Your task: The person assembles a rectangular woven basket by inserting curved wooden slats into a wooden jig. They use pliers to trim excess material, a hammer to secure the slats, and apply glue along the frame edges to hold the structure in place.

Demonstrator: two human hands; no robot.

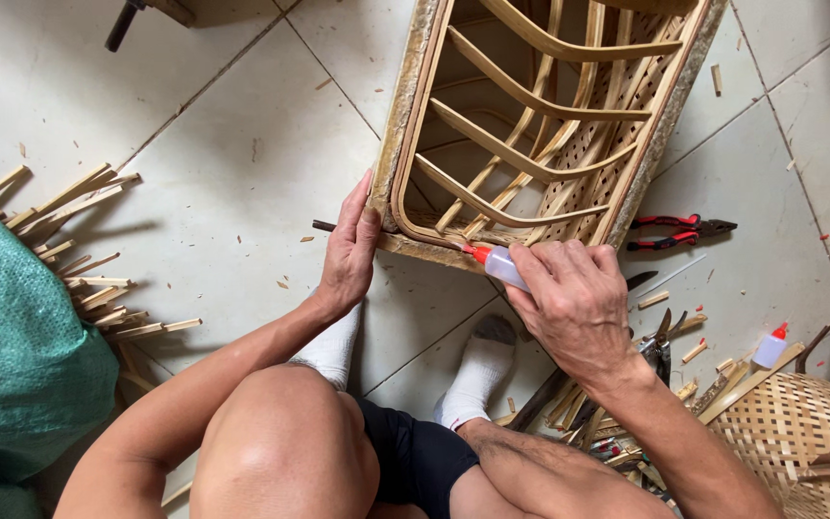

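A rectangular woven bamboo basket frame (405, 106) lies on its side on the tiled floor, its curved inner ribs facing me. My left hand (350, 252) presses on the frame's near left corner, fingers flat against the rim. My right hand (573, 303) grips a small clear glue bottle (498, 263) with a red nozzle, the tip touching the frame's near rim. My knees and white socks are below the frame.
Red-handled pliers (676, 231) lie right of the frame. A second glue bottle (771, 347), hand tools and bamboo offcuts sit at the lower right beside a woven basket (799, 428). Split bamboo sticks (79, 250) and a green sack (12, 356) are at the left.
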